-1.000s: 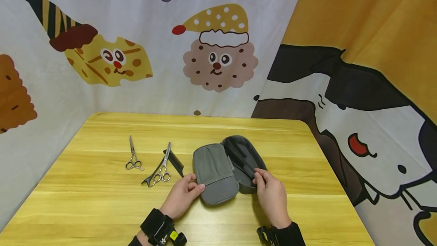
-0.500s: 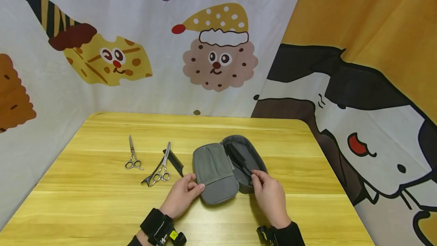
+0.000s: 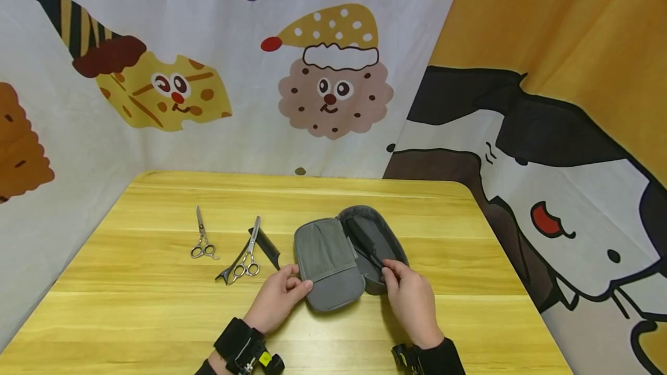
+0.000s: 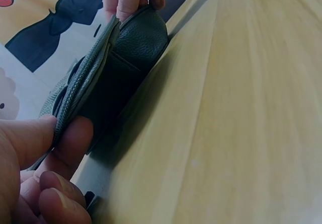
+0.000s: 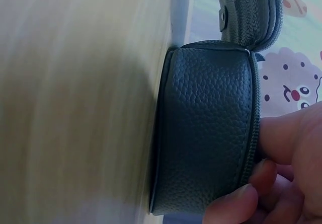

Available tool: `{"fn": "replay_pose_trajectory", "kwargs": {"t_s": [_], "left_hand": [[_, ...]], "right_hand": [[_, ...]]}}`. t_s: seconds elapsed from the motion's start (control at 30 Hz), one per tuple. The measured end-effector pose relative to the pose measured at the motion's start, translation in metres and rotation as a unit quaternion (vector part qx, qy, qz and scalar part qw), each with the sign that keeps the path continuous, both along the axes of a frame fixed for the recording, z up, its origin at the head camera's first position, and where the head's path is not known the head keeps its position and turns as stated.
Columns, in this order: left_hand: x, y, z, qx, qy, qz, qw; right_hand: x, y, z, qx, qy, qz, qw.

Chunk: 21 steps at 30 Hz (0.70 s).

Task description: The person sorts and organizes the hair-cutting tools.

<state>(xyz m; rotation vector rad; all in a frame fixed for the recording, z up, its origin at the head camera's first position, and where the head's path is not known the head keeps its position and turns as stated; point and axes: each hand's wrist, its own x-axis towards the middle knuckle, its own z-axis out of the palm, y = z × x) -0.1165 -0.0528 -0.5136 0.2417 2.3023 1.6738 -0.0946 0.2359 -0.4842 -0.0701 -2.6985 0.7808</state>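
A grey zippered case [image 3: 329,265] lies unfolded on the wooden table, its lid to the left and deep half to the right. My left hand [image 3: 277,298] pinches the lid's left edge between thumb and finger, as the left wrist view shows closely. A black tool [image 3: 362,236] with a broad head and slim handle lies slantwise inside the deep half. Its handle end meets the fingertips of my right hand [image 3: 414,300], which pinch it at the near rim. In the right wrist view, the case's leathery side wall [image 5: 209,123] hides the tool.
Left of the case lie a pair of scissors [image 3: 202,236], a second pair [image 3: 252,253], a black comb [image 3: 267,246] and a dark clip [image 3: 231,268], the second pair overlapping the comb and clip. Behind the table [image 3: 172,317] hangs a printed cloth [image 3: 208,16].
My right hand has lowered slightly leftward at the deep half, and the black tool has settled deeper into it, its broad head showing more. My left hand and the case stay put.
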Motion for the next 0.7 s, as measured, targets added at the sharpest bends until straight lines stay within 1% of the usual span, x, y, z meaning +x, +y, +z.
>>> {"fn": "replay_pose_trajectory", "kwargs": {"t_s": [0.4,0.53,0.7], "left_hand": [[0.0002,0.0021,-0.0018,0.003,-0.008,0.010,0.9999],[-0.0012,0.0015,-0.0029,-0.007,-0.010,0.009,0.9999],[-0.0006,0.0010,-0.0033,-0.014,-0.001,0.005,0.9999]], "right_hand": [[0.0000,-0.0011,0.0003,0.011,0.005,0.009,1.000],[0.0001,-0.0014,0.0010,0.012,0.002,0.012,1.000],[0.0003,-0.0009,0.0004,0.011,0.000,0.015,1.000]]}}
